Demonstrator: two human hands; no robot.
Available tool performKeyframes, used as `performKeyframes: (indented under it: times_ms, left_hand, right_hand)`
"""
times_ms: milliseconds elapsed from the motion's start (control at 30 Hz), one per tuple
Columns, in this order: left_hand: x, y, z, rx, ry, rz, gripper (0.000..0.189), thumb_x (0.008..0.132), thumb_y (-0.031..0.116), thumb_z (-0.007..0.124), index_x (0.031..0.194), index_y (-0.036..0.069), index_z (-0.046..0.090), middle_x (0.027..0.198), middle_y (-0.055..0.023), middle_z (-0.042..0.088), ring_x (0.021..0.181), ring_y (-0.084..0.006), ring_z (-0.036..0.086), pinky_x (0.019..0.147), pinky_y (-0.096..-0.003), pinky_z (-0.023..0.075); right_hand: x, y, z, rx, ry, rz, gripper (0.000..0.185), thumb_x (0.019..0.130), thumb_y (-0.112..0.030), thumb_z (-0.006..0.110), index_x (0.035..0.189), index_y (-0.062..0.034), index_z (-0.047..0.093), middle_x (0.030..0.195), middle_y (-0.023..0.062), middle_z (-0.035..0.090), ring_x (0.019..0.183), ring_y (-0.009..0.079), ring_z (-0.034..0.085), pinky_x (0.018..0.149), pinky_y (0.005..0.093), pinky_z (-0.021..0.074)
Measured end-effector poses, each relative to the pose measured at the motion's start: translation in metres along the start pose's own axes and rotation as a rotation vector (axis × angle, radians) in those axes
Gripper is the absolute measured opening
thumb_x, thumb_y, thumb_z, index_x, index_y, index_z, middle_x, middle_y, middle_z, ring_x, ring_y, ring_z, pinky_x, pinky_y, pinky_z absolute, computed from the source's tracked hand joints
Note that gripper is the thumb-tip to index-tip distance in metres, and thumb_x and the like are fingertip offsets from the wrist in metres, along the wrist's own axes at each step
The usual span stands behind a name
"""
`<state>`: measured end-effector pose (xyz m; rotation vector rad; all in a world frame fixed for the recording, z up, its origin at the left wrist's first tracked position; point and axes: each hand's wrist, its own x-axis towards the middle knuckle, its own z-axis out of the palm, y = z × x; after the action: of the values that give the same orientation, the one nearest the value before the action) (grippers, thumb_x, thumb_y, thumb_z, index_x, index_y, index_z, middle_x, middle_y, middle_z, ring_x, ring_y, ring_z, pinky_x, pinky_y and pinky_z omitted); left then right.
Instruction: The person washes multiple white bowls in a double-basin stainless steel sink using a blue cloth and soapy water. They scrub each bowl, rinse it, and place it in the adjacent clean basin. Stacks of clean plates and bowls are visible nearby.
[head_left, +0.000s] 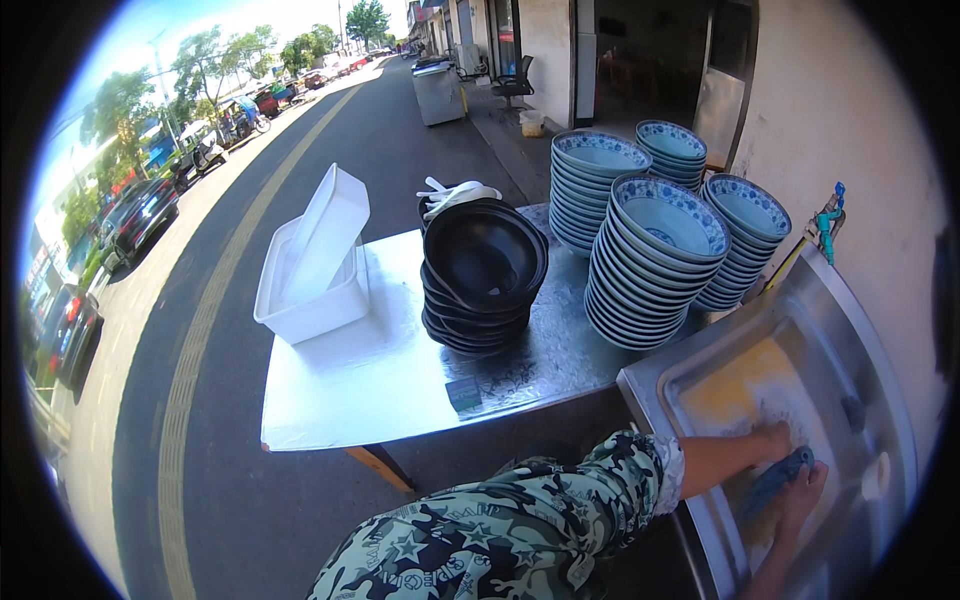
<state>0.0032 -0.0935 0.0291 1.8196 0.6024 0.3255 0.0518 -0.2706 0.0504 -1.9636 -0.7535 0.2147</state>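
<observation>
Both of my hands are low inside a stainless steel sink (862, 337) on the right. My right hand (804, 491) grips a dark blue-grey cloth (776, 480) that hangs bunched below the fingers. Close beside the cloth, my left hand (774, 441) reaches into the basin; its fingers are mostly hidden, so its grip cannot be made out. A yellow-orange patch (739, 382) shows in the basin beyond my left hand. A pale round object (875, 476) lies at the sink's right side. A camouflage sleeve (630, 487) covers my left upper arm.
A foil-like covered table (352, 397) adjoins the sink. On it stand stacked blue-and-white bowls (656, 255), stacked black bowls (484, 262), white spoons (457, 193) and white plastic tubs (315, 300). A teal-handled tap (829, 221) is by the wall. A road (247, 360) lies beyond.
</observation>
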Motion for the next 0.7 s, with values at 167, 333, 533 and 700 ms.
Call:
performKeyframes:
  times_ms: [167, 333, 533, 700]
  left_hand:
    - [0.015, -0.002, -0.018, -0.66, -0.156, -0.163, 0.031, 0.095, 0.011, 0.061, 0.12, -0.008, 0.063, 0.111, -0.0249, 0.068, 0.098, -0.0379, 0.069, 0.079, -0.0534, 0.0546]
    - [0.024, -0.005, 0.0, -0.945, -0.136, -0.196, 0.024, 0.097, 0.006, 0.055, 0.115, -0.007, 0.062, 0.108, -0.0222, 0.066, 0.099, -0.0351, 0.067, 0.077, -0.053, 0.0534]
    - [0.038, 0.002, 0.018, -0.731, 0.269, -0.375, 0.025, 0.091, 0.009, 0.06, 0.109, -0.006, 0.069, 0.106, -0.0247, 0.069, 0.1, -0.0377, 0.068, 0.081, -0.0467, 0.0531]
    - [0.063, -0.025, -0.037, -0.928, 0.29, -0.396, 0.026, 0.098, 0.012, 0.054, 0.116, -0.004, 0.065, 0.112, -0.0234, 0.068, 0.094, -0.036, 0.07, 0.073, -0.0536, 0.0546]
  right_hand:
    - [0.029, -0.042, 0.054, -0.281, 0.055, -0.353, 0.043, 0.111, -0.025, 0.043, 0.145, -0.0009, 0.05, 0.136, 0.0219, 0.062, 0.126, 0.0316, 0.059, 0.11, 0.0404, 0.0422]
    - [0.063, 0.027, 0.032, -0.065, 0.068, -0.142, 0.047, 0.11, -0.024, 0.042, 0.15, -0.0003, 0.048, 0.148, 0.0247, 0.055, 0.138, 0.0387, 0.052, 0.115, 0.0423, 0.0372]
    - [0.022, -0.018, 0.027, -0.217, 0.193, -0.175, 0.049, 0.1, -0.003, 0.055, 0.149, 0.0006, 0.05, 0.144, 0.0247, 0.058, 0.132, 0.0347, 0.059, 0.11, 0.0391, 0.0451]
    - [0.026, -0.046, 0.052, -0.287, -0.023, -0.077, 0.051, 0.087, -0.002, 0.069, 0.136, -0.0032, 0.056, 0.116, 0.0142, 0.071, 0.105, 0.0244, 0.07, 0.092, 0.038, 0.0525]
